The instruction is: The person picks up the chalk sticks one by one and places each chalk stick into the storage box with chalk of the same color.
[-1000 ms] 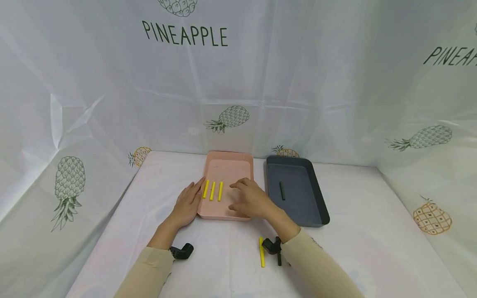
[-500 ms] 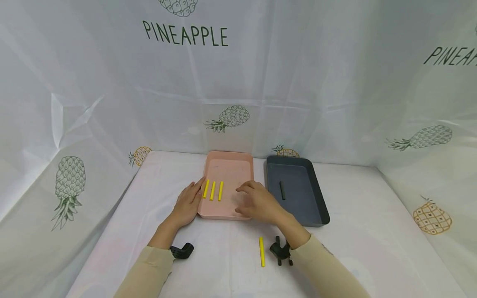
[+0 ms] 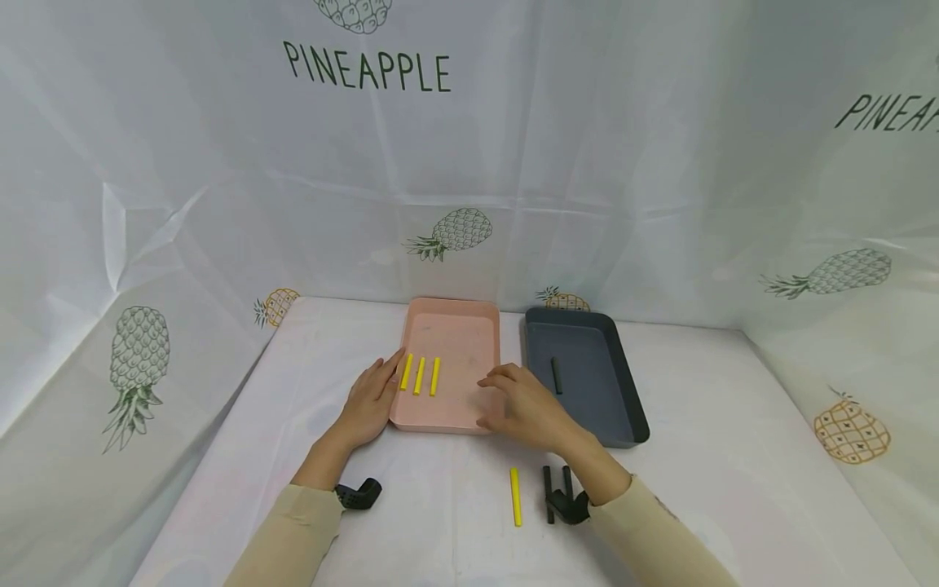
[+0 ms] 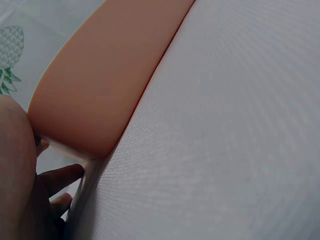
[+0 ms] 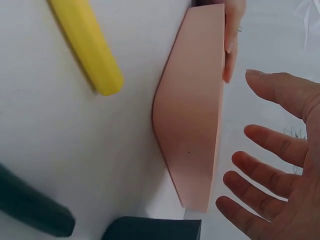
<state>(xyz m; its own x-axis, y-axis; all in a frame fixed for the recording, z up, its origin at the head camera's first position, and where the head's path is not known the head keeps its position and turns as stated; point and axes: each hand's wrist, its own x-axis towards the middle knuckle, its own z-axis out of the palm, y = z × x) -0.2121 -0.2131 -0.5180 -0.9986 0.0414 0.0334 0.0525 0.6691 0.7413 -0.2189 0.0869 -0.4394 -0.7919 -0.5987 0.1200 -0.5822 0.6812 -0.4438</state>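
Note:
My left hand (image 3: 368, 402) rests along the left wall of the pink tray (image 3: 447, 326), its fingers fairly straight. In that tray lie a yellow stick (image 3: 407, 372), a second yellow stick (image 3: 420, 377) and a third yellow stick (image 3: 435, 377), side by side toward the left. Over the tray's front right corner hovers my right hand (image 3: 526, 408), fingers spread and relaxed with nothing between them. The right wrist view shows its bare fingers (image 5: 260, 200) beyond the pink wall. One dark stick (image 3: 556, 376) lies in the dark grey tray (image 3: 631, 391) to the right.
In front of the trays, a yellow stick (image 3: 516, 496) lies on the white cloth (image 3: 425, 522). Beside it are two dark sticks, the left dark stick (image 3: 547, 481) and the right dark stick (image 3: 567, 479), partly behind the right wrist camera (image 3: 570, 509).
My right hand has drawn back to the right and nearer, away from the third yellow stick. The left hand and the sticks have stayed put.

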